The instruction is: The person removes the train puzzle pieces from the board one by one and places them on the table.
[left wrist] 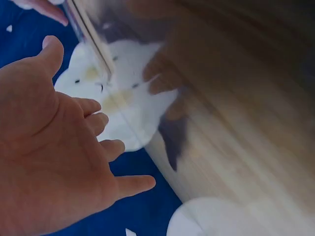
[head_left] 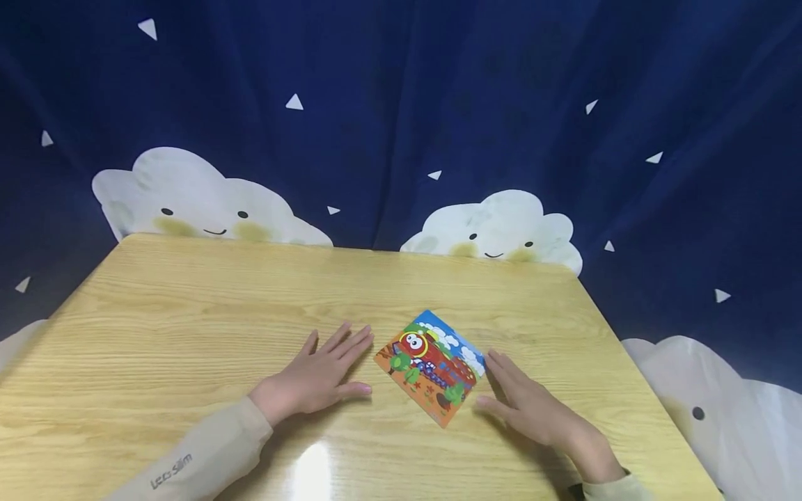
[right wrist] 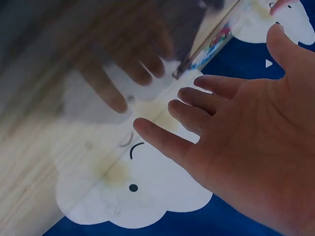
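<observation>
A square, colourful picture card (head_left: 431, 367) lies flat on the table, turned so one corner points away. It shows a red cartoon train with big eyes, blue sky, clouds and orange ground. To its left my left hand (head_left: 316, 379) is spread palm down, fingers straight and apart from the card. My right hand (head_left: 539, 410) lies off its right corner, fingers extended, fingertips very close; I cannot tell whether they touch it. Both palms, the left (left wrist: 64, 137) and the right (right wrist: 246, 132), hold nothing. In the right wrist view the card (right wrist: 214, 46) appears nearly edge-on.
The light wooden table (head_left: 207, 313) has a glossy top that reflects the hands. Behind and beside it hangs a dark blue curtain (head_left: 376, 104) with white triangles and smiling clouds (head_left: 501, 223). A bright light reflection lies near the front.
</observation>
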`<state>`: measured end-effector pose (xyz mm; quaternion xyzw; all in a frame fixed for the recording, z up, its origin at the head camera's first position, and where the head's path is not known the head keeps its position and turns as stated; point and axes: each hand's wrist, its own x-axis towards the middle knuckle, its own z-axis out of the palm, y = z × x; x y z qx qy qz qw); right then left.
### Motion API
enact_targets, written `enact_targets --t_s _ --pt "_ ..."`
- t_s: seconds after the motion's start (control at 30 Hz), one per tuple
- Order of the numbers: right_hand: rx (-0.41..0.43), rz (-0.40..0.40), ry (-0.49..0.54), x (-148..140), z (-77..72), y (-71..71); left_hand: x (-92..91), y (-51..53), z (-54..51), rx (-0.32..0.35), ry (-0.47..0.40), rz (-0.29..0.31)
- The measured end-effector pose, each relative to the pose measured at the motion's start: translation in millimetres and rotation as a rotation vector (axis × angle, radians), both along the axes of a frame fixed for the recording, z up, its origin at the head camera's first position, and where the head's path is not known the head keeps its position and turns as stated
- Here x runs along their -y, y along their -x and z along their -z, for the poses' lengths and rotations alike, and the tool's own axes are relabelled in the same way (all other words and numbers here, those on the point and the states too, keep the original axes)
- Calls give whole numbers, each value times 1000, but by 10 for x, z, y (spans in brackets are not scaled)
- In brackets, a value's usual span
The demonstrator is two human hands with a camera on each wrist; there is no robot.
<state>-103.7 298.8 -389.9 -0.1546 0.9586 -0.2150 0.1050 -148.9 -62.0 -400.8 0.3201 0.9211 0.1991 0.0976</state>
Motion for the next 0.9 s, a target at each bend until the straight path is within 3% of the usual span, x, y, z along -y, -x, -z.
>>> enact_targets --t_s 0.23,0.47,0.73,0.9 --pt "-29 -35 -37 53 20 3 -157 32 42 36 46 88" --pt "-46 -52 -71 68 39 67 -165 -11 -6 70 76 80" --pt "-18 -103 -52 129 61 198 -54 -142 -45 89 60 79" --pt "41 -138 -31 157 74 299 70 -273 -4 59 35 94"
